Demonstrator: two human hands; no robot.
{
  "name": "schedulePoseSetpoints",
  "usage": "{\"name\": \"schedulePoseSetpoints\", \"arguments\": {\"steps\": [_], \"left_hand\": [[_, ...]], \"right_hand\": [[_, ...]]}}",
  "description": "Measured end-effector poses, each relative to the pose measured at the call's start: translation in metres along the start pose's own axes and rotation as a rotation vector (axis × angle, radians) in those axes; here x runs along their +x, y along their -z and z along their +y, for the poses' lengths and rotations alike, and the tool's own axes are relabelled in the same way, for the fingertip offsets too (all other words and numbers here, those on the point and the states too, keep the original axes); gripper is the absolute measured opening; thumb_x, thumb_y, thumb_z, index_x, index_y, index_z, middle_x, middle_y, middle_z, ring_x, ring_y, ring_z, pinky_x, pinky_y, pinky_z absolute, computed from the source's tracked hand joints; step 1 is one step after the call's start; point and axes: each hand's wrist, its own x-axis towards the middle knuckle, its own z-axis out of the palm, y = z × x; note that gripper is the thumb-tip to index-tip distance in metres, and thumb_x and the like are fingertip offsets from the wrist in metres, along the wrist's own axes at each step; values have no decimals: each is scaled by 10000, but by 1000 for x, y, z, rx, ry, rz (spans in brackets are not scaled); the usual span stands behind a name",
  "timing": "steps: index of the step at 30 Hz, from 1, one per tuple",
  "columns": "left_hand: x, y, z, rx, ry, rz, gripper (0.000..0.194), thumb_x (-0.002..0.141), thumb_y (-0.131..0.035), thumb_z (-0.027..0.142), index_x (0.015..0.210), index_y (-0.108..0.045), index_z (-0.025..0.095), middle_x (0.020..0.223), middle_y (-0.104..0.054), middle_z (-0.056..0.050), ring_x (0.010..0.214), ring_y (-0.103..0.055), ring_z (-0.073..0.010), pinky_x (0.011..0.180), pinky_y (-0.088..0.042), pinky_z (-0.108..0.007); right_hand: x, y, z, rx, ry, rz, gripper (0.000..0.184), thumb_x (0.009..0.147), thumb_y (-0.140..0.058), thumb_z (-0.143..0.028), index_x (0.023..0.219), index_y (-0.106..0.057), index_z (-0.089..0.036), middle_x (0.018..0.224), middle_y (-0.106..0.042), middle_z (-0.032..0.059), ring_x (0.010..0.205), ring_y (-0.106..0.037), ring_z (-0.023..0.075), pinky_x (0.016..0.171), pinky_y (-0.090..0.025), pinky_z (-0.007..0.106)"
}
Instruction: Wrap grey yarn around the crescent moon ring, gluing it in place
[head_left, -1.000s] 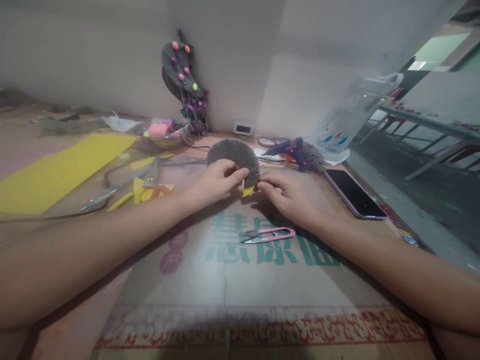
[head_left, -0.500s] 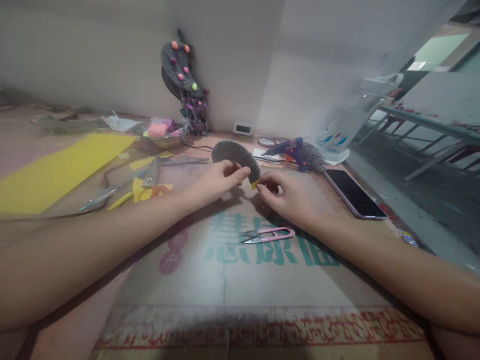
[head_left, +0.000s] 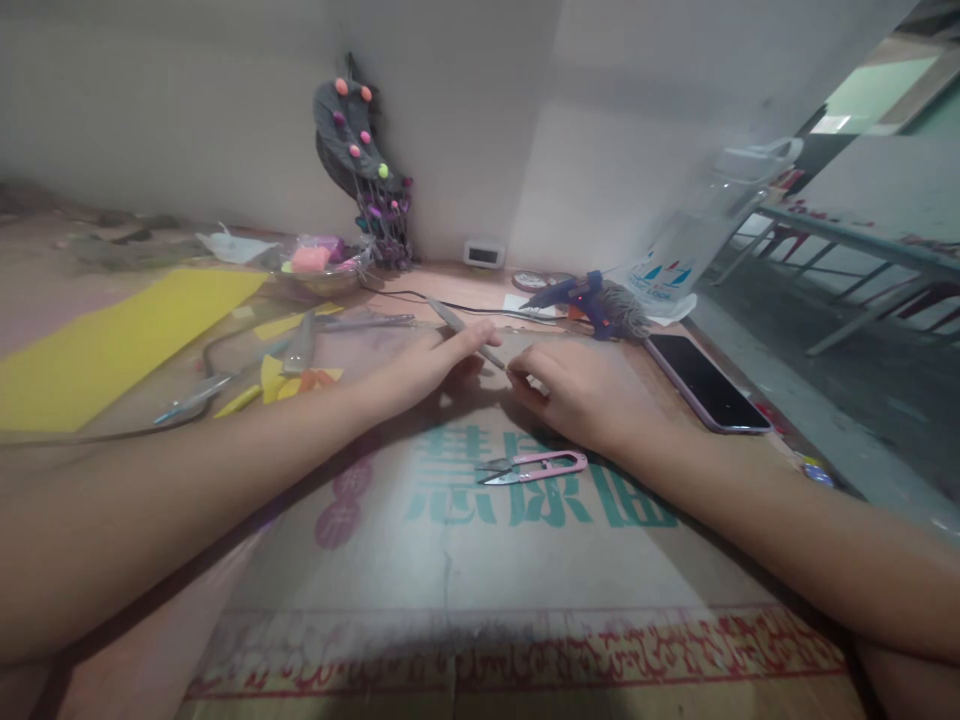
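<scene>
My left hand (head_left: 435,358) and my right hand (head_left: 574,385) meet at the middle of the cardboard sheet (head_left: 465,540). Between them lies a grey fan-shaped piece (head_left: 463,328), now tipped almost flat so only its thin edge shows. The left fingers are pinched on its near part. The right hand's fingers are curled at its lower tip, where a small yellow bit was seen before; that bit is hidden now. Pink thread snips (head_left: 534,465) lie on the cardboard just below my right hand.
A blue glue gun (head_left: 577,295) and a grey yarn tuft lie behind the right hand, a phone (head_left: 705,380) to the right. Yellow sheet (head_left: 112,335), metal tools (head_left: 300,345) and scraps at left. A decorated grey hanging (head_left: 356,150) leans in the corner.
The grey fan piece has been tilted down from upright to nearly flat. Both hands have sunk toward the cardboard with it, and the yellow bit has gone out of sight.
</scene>
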Motion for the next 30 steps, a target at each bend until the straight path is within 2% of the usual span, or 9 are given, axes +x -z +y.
{"name": "schedulePoseSetpoints", "arguments": {"steps": [3, 7, 10, 14, 18, 20, 22, 25, 30], "left_hand": [[0, 2, 2, 151, 1, -46, 498, 881, -584, 623, 1029, -728, 170, 676, -577, -15, 563, -495, -148, 500, -368, -268], [5, 6, 2, 237, -107, 2, 441, 906, -578, 578, 1019, -695, 168, 757, -621, -21, 606, -533, -142, 511, -419, -246], [9, 10, -1, 269, -147, 52, 402, 900, -595, 563, 918, -662, 168, 776, -645, -25, 636, -557, -143, 518, -420, -231], [13, 13, -7, 302, -149, 75, 364, 917, -577, 527, 879, -651, 173, 767, -652, -26, 650, -563, -149, 547, -424, -238], [16, 16, -12, 348, -163, 88, 333, 924, -567, 493, 855, -658, 180, 717, -639, -19, 658, -568, -162, 580, -422, -254], [17, 16, -12, 364, -151, 106, 331, 920, -567, 487, 815, -651, 184, 689, -631, -19, 646, -564, -166, 578, -419, -260], [16, 15, -10, 359, -141, 122, 321, 912, -575, 477, 793, -641, 186, 676, -628, -19, 636, -559, -165, 572, -418, -261], [14, 13, -6, 335, -112, 132, 308, 899, -588, 472, 804, -632, 182, 684, -628, -15, 620, -543, -155, 544, -406, -252], [12, 12, -4, 300, -112, 144, 336, 877, -619, 511, 797, -619, 185, 685, -602, -5, 599, -504, -140, 513, -376, -240]], "right_hand": [[1, -1, -1, -11, -73, -17, 138, 933, -588, -229, 910, -715, -178, 846, -742, 80, 776, -636, 198, 641, -360, 285], [1, 1, -4, 70, -222, -35, 240, 928, -643, -365, 1088, -699, -195, 857, -733, 53, 717, -633, 188, 619, -364, 277], [-2, -1, -1, 170, -297, -5, 247, 938, -615, -364, 1108, -676, -195, 807, -701, 32, 666, -609, 174, 613, -379, 275], [-4, -13, 23, 333, -405, 173, 176, 954, -556, -355, 1023, -622, -208, 820, -665, 26, 684, -594, 173, 643, -430, 296], [-6, -25, 73, 348, -526, 504, 131, 913, -580, -360, 934, -535, -240, 860, -606, 36, 776, -586, 204, 741, -486, 360], [-9, -32, 100, 314, -606, 566, 166, 891, -594, -376, 966, -521, -247, 899, -595, 47, 826, -587, 220, 808, -501, 399], [-14, -40, 123, 303, -716, 559, 203, 869, -600, -358, 1016, -533, -235, 949, -609, 63, 886, -598, 235, 867, -508, 430], [-21, -54, 142, 340, -838, 450, 323, 840, -591, -310, 1139, -562, -191, 1070, -652, 105, 956, -627, 246, 916, -525, 446], [-25, -69, 143, 339, -803, 221, 515, 802, -674, -323, 1274, -615, -125, 1246, -690, 188, 1104, -660, 312, 1011, -502, 488]]}}
